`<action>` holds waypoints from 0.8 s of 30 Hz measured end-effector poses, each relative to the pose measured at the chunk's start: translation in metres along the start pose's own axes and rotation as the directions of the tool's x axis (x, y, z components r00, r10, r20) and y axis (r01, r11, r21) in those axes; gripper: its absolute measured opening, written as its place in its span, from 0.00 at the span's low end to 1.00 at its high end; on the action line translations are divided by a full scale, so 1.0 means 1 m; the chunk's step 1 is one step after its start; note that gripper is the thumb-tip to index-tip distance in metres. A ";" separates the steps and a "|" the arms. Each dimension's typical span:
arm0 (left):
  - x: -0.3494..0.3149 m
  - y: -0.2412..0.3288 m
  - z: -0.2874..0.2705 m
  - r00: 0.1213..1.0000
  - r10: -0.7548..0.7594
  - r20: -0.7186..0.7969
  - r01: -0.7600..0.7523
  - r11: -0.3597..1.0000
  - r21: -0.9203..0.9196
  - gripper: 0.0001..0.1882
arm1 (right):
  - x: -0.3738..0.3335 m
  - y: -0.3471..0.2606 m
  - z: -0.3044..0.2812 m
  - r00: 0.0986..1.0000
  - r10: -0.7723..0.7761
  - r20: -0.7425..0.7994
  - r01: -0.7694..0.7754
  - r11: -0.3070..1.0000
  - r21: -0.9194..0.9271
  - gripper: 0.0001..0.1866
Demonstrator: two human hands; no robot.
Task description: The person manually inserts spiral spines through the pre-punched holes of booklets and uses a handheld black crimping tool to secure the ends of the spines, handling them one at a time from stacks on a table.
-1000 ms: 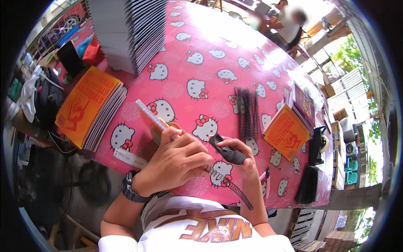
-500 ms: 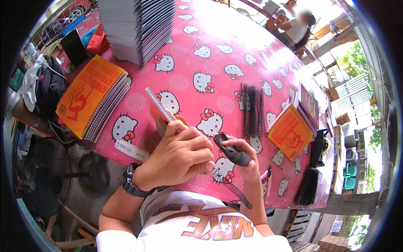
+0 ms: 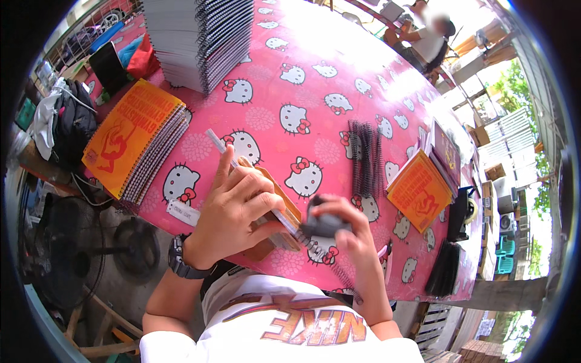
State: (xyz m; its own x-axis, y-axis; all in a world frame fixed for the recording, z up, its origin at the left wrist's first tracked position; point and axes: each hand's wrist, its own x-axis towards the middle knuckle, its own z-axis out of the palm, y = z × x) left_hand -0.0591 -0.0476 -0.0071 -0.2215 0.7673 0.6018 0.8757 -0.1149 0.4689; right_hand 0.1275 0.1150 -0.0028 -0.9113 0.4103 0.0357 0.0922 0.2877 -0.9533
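My left hand (image 3: 236,206) is closed around an orange-covered notebook (image 3: 287,204), held tilted with its page edge up. A dark spiral binding coil (image 3: 344,277) runs from the notebook's near right corner and hangs loose toward my right forearm. My right hand (image 3: 358,235), smeared by motion, is curled around a black cloth-like piece (image 3: 324,225) beside the coil at that corner. How far the coil runs through the page holes is hidden by my left fingers.
A stack of orange spiral notebooks (image 3: 136,142) lies at left, below a tall stack of bound pages (image 3: 200,42). Black coils (image 3: 365,158) lie right of centre. More orange booklets (image 3: 420,189), a tape dispenser (image 3: 461,213) and another coil bundle (image 3: 444,267) are farther right. A fan (image 3: 66,254) stands lower left.
My left hand has shifted and its fingers have opened a little, showing more of the notebook. My right hand has moved left with the black piece to the notebook's corner.
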 end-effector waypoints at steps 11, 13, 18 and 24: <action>0.004 0.004 0.004 0.996 -0.068 -0.051 0.066 0.997 -0.050 0.21 | 0.007 -0.025 -0.001 0.976 -0.170 0.139 0.071 0.843 0.532 0.35; 0.005 0.004 0.003 0.996 -0.074 -0.043 0.072 0.996 -0.052 0.22 | 0.022 -0.020 -0.004 0.984 -0.072 0.166 0.069 0.997 0.024 0.31; 0.005 0.004 0.003 0.995 -0.077 -0.067 0.072 0.995 -0.069 0.32 | 0.023 -0.033 0.002 0.973 -0.186 0.136 0.144 0.952 0.270 0.26; 0.002 0.002 0.000 0.994 -0.049 -0.100 0.038 0.993 -0.114 0.47 | 0.038 -0.027 -0.005 0.959 -0.229 0.166 0.223 0.973 0.052 0.25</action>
State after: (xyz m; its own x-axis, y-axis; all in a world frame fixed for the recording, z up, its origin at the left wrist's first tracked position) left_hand -0.0578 -0.0463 -0.0042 -0.3061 0.7050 0.6397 0.8120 -0.1574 0.5620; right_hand 0.0923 0.1276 0.0256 -0.9618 0.1842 0.2027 -0.1346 0.3268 -0.9355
